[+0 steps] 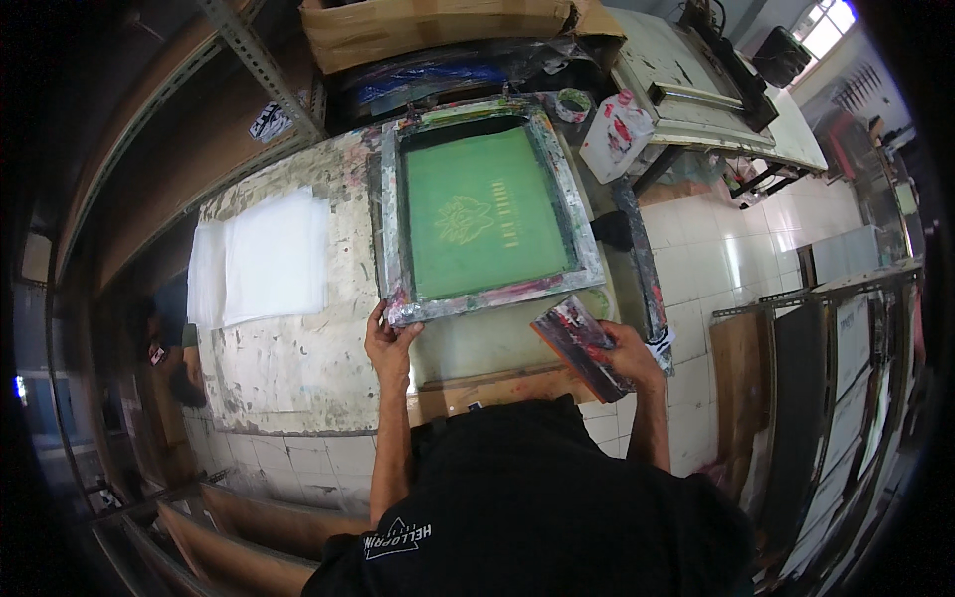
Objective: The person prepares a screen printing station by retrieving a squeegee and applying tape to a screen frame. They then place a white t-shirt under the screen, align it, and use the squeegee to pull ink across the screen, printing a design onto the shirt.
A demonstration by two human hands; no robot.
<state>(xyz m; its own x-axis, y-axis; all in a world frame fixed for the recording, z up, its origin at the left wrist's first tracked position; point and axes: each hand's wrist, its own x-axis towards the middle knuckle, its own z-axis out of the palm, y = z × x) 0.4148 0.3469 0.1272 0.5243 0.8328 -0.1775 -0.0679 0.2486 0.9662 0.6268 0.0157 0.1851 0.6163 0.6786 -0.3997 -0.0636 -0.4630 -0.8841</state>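
The paint-stained worktop [298,348] carries a screen-printing frame [484,214] with green mesh, laid flat near its far edge and hinged at the back. A stack of white sheets [264,259] lies to the left of the frame, apart from it. A white plastic jug [615,134] stands beyond the frame's right corner.

The near left corner of the frame is gripped by the left hand [390,343], fingers closed over the taped rim. An ink-smeared squeegee [579,343] is held in the closed right hand [629,355], just off the frame's near right corner and clear of the mesh.

For a clean pass, the frame should be kept pressed flat and steady at the gripped corner, and the squeegee blade should be kept level across the mesh, with even pressure.
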